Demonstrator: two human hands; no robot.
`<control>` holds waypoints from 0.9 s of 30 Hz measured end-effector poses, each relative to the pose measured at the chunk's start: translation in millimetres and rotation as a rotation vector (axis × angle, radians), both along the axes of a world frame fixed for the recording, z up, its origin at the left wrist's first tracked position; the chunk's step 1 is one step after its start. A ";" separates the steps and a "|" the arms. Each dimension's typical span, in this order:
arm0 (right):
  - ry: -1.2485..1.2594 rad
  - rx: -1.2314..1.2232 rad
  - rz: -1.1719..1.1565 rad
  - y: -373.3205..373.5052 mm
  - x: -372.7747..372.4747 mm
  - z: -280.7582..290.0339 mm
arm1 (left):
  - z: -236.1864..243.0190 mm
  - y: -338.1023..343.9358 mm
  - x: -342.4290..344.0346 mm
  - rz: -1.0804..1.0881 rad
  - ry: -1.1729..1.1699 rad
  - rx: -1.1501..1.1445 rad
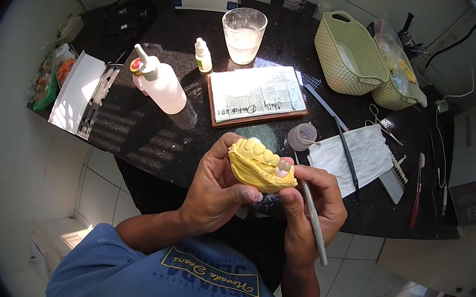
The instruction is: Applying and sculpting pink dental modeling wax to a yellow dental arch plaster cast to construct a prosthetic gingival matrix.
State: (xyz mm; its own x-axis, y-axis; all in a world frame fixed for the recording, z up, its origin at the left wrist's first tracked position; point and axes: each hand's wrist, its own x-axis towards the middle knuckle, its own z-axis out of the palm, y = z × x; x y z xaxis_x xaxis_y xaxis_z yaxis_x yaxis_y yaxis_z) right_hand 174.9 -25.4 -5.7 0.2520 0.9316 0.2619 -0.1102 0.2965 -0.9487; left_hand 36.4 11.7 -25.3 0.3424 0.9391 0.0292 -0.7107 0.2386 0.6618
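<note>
Above the table's near edge I hold a yellow dental model (254, 172) with a row of teeth along its top. Near its right end sit a greyish tooth and a pinkish-white patch (281, 172). My left hand (210, 189) is wrapped round the model's left side, its thumb in front and whitish residue on the thumb tip. The fingers and thumb of my right hand (314, 207) grip the right end. A slim metal-handled tool (315, 228) also lies in that hand, its handle slanting down to the right; its working tip is not clear.
Beyond the hands lies a framed white mixing slab (259, 95). A small cup (301, 137), paper towel (346, 155) and dark brush-like tool (347, 158) are right. A pump bottle (165, 90), dropper bottle (202, 56) and glass of liquid (243, 37) stand farther back, with baskets (348, 58) far right.
</note>
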 end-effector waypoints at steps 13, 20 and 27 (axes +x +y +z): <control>0.360 -0.037 0.106 14.0 3.0 -10.2 | -7.9 5.3 -7.2 0.099 0.349 0.466; 0.189 -0.035 0.222 17.8 14.3 -1.4 | 17.6 2.8 -19.0 -0.090 0.344 0.126; -0.027 -0.015 0.303 20.5 21.2 7.4 | 22.9 13.8 -28.7 -0.380 0.317 -0.074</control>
State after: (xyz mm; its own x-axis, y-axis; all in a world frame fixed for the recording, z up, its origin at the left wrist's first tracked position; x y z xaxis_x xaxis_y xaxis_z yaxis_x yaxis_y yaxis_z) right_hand 196.1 -4.9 1.7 -0.0447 0.9670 0.2507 -0.1663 0.2402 -0.9564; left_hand 7.7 25.5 -2.5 0.6420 0.7419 -0.1932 -0.3311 0.4956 0.8029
